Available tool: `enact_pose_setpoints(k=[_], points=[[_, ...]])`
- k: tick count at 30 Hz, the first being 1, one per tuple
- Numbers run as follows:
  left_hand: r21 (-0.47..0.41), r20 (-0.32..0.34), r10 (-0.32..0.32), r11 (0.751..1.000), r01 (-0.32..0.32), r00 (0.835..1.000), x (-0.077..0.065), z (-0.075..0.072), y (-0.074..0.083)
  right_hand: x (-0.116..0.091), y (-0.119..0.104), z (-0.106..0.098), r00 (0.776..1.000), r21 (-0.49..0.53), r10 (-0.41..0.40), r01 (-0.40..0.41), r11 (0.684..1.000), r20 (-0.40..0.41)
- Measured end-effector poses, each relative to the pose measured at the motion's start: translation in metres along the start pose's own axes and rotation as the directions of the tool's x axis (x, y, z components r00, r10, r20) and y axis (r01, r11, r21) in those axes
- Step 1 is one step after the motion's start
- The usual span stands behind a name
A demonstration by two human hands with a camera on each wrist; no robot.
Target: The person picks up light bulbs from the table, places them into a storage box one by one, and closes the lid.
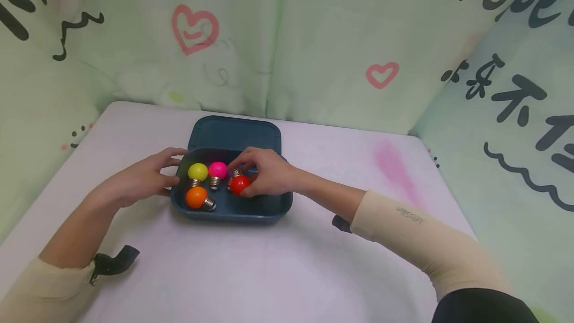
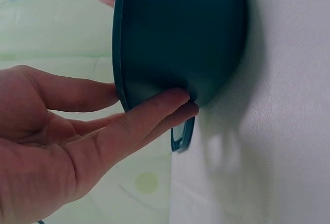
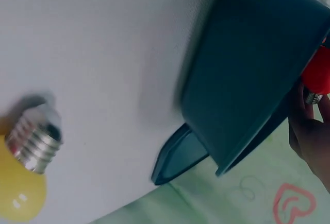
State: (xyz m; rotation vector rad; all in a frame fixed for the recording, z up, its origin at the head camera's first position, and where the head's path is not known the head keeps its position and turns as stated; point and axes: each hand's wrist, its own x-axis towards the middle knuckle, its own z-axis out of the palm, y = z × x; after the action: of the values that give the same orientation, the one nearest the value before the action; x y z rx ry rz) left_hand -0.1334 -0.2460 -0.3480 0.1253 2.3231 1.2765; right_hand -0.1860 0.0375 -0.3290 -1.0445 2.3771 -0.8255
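A: Nearest stuff, quick?
B: Beige sleeves (image 1: 421, 243) on both forearms, reaching in over the white tabletop (image 1: 269, 273). Right wrist view also catches a loose yellow bulb (image 3: 23, 188), lower left, well apart from the box.
A: Box?
B: Dark teal box (image 1: 233, 217), between the hands. Left hand (image 1: 143, 176) touches its left end; right hand (image 1: 269, 171) reaches over its right half.
A: Bulbs versus hands, front to back.
B: Orange bulb (image 1: 196, 197) in the front left part of the box, nearer the left hand. Red bulb (image 1: 240, 185) right at the right hand's fingers. Behind the orange one, a second yellow bulb (image 1: 198, 172), then a pink bulb (image 1: 217, 170) just beside it, between the hands.
A: Anything under the right fingers?
B: Something purplish by the pink one, mostly hidden. Can't tell what.
A: Left hand pose?
B: Fingers spread, nearly straight, laid against the outer wall; one touches the rim. Loose, nothing gripped.
A: Right?
B: Palm down, arm slanting in from the right, thumb and fingers curled, pinching the red bulb. Its metal base points away from the person.
A: Far end?
B: Teal lid (image 1: 235, 131) just behind the box, then pale green cloth (image 1: 314, 29) with pink hearts and black writing.
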Motion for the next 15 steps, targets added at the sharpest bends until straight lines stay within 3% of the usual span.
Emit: enact_pose_setpoints(k=[6,15], points=[[-0.005,0.0,0.002,1.0,-0.002,1.0,-0.002,-0.001,0.003,0.01,-0.002,0.013,0.995,-0.035,-0.062,0.065,0.997,0.08],[-0.004,-0.006,0.003,1.0,-0.003,1.0,-0.004,-0.001,0.004,0.019,-0.005,0.025,0.982,0.011,-0.122,0.121,0.993,0.147]])
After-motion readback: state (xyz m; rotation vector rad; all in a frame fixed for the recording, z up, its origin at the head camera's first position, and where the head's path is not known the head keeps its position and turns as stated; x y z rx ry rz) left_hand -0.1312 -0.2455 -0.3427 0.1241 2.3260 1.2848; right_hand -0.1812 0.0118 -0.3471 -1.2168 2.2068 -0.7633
